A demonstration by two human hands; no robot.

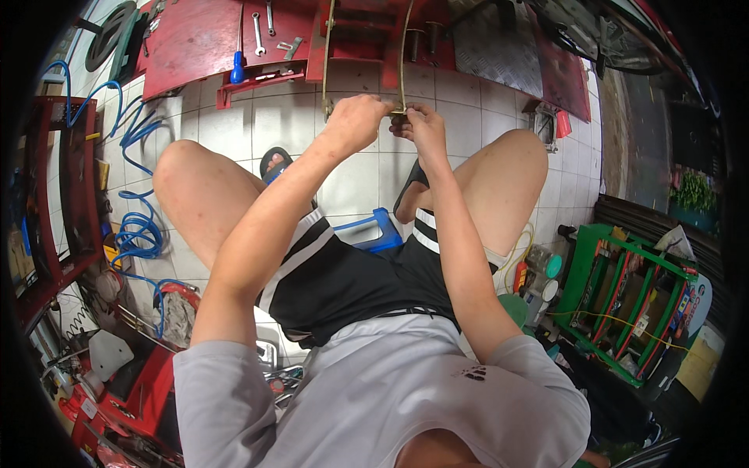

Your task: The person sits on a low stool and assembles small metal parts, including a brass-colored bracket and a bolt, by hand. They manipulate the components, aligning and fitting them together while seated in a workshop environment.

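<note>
Brass-coloured metal forms the long strip point(402, 62) I'm working: its lower end sits at my right hand point(427, 134), thumb and fingers apparently pinched on it. My left hand point(357, 123) meets it there, fingers bent, but from here I cannot tell whether they grip. A second strip point(326, 58) hangs to the left, and both run up to the red bench point(195, 47). I'd judge this midway: strips up at the bench, handled end unfinished. Blue screwdriver point(238, 72) and wrench point(258, 35) lie unused there.
</note>
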